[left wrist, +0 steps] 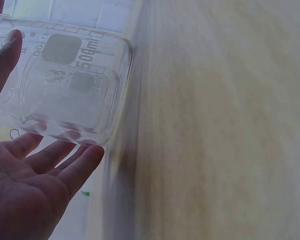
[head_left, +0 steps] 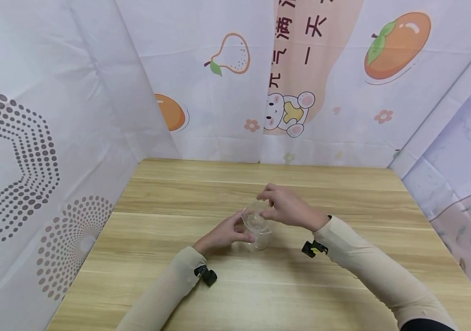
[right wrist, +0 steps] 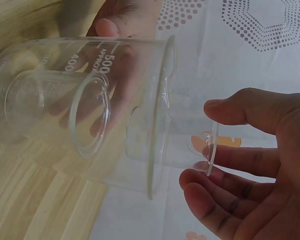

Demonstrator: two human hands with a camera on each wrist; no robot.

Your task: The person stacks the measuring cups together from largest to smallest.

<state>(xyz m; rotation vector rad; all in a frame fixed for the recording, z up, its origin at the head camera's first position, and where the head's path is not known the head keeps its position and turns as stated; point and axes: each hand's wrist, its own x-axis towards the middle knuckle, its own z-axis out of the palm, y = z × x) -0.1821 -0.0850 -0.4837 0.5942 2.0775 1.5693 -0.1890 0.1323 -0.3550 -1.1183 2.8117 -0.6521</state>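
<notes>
A clear 500 ml glass beaker [head_left: 259, 241] stands on the wooden table. My left hand [head_left: 224, 231] holds it from the side, thumb across from the fingers, as the left wrist view shows. Inside it sits a smaller glass beaker [left wrist: 82, 82], whose round rim shows in the right wrist view. Above, my right hand [head_left: 288, 208] pinches the rim of another small clear beaker [right wrist: 182, 142] between thumb and fingers. The lower end of that beaker is within the mouth of the large beaker [right wrist: 152, 187], apart from the small one inside.
The light wooden table [head_left: 157, 193] spreads round both hands. Behind it hangs a white curtain [head_left: 223, 110] printed with fruit and a cartoon bear. A dotted white cloth [head_left: 107, 92] covers the left side. Small black cameras sit on both sleeves.
</notes>
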